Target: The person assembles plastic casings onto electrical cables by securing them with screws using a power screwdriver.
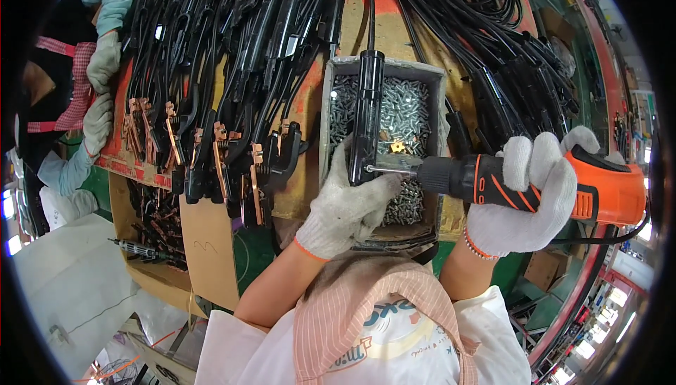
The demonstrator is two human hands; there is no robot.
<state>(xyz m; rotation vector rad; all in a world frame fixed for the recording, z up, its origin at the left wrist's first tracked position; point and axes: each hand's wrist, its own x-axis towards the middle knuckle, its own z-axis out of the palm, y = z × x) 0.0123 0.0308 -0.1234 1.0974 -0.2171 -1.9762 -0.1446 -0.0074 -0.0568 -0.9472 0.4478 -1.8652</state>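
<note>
My gloved left hand [346, 207] is closed round the lower end of a black tubular handle [367, 103], which stands lengthwise with a black cable running from its far end. In my gloved right hand [528, 198] is an orange and black power screwdriver [605, 188], gripped by its body and pointing left. Its thin metal bit [394, 170] meets the side of the handle at a small screw head near my left fingers. Below the handle sits a grey box [442, 96] full of small silver screws [407, 107], with a brass-coloured piece [398, 147] among them.
Black electrode holders [257, 181] with copper jaws lie in rows at left on the red and yellow table [304, 205]. More black handles and coiled cables [458, 4] are at right. A cardboard box [211, 251] stands below the table edge. At far left are another person's gloved hands [102, 64].
</note>
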